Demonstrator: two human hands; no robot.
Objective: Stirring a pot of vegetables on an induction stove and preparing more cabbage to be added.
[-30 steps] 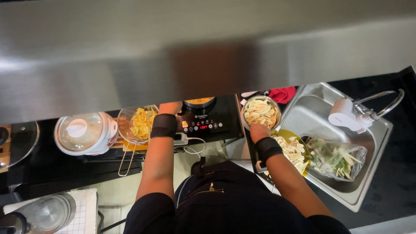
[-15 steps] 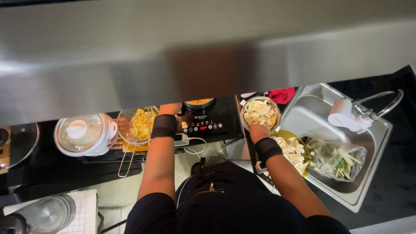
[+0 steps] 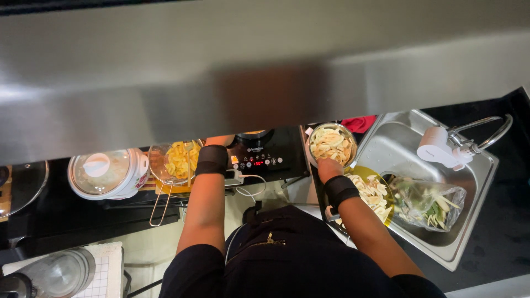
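Note:
My right hand (image 3: pixel 329 167), with a black wristband, rests at the near rim of a metal bowl (image 3: pixel 312 157) of pale sliced pieces, and its fingers seem closed on that rim. My left hand (image 3: pixel 221 140), also in a black wristband, reaches forward beside a black induction cooker (image 3: pixel 265 157). The steel hood (image 3: pixel 265 72) hides its fingers. A wire strainer (image 3: pixel 179 163) holding yellow slices sits just left of my left wrist. A pan (image 3: pixel 251 134) on the cooker shows only at its near edge.
A white rice cooker (image 3: pixel 105 174) stands at the left, with a glass lid (image 3: pixel 22 185) beyond it. A yellow plate (image 3: pixel 375 190) of slices lies by the steel sink (image 3: pixel 397 146), which holds a plastic bag of greens (image 3: pixel 428 201). A tap with a white filter (image 3: pixel 441 146) overhangs it.

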